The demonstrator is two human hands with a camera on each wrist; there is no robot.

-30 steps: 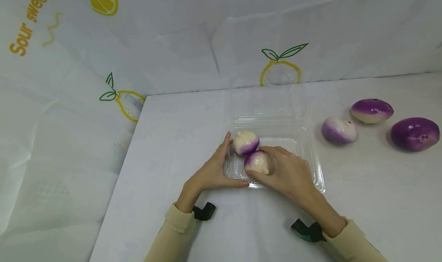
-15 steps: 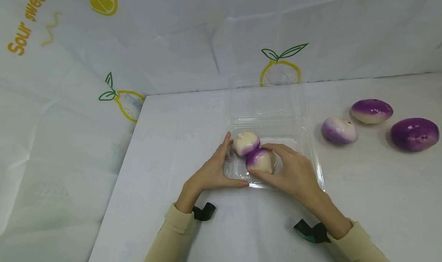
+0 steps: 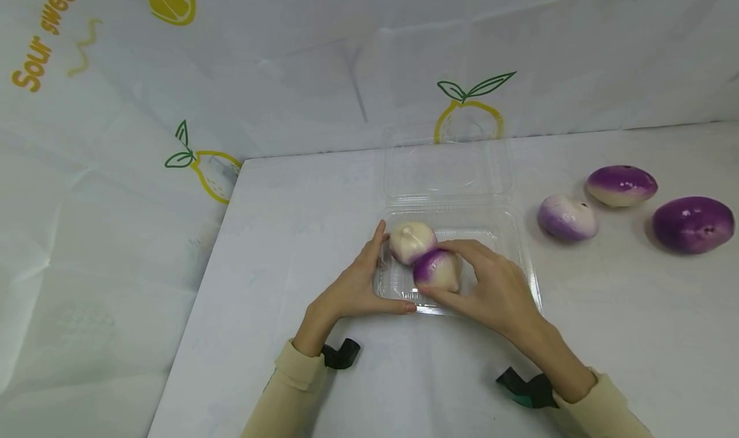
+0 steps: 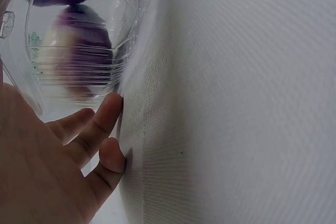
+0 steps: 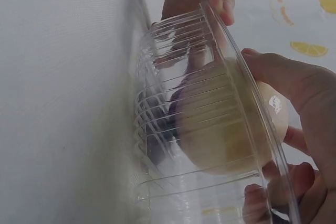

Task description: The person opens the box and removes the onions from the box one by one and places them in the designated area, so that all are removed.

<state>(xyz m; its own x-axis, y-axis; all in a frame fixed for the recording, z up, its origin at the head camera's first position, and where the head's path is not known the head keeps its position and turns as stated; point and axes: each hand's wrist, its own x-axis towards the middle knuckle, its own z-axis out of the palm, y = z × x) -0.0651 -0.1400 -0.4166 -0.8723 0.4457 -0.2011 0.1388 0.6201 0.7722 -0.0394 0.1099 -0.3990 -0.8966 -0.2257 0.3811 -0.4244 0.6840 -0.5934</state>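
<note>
"Doing what with the right hand [image 3: 496,294]?"

"Pinching a purple-and-white vegetable [image 3: 437,271] between thumb and fingers, inside the clear container [image 3: 467,223]."

"And with the left hand [image 3: 358,287]?"

"Spreading thumb and fingers wide apart: laying the thumb along the near rim, the fingers along the left wall."

"Seeing what between the two sets of fingers?"

"Seeing a second vegetable [image 3: 412,241] in the container, touching the pinched one, just beside the left fingers."

"Looking past the fingertips?"

"Finding the folded-back lid [image 3: 447,172] beyond both hands. Then, well to the right of the right fingers, spotting a pale vegetable [image 3: 568,218] nearest, a glossy two-tone vegetable [image 3: 621,186] behind it, a dark purple vegetable [image 3: 693,225] farthest off."

"And farthest from the fingers?"

"Noticing a lemon print [image 3: 470,114] on the white backdrop [image 3: 323,72]."
</note>
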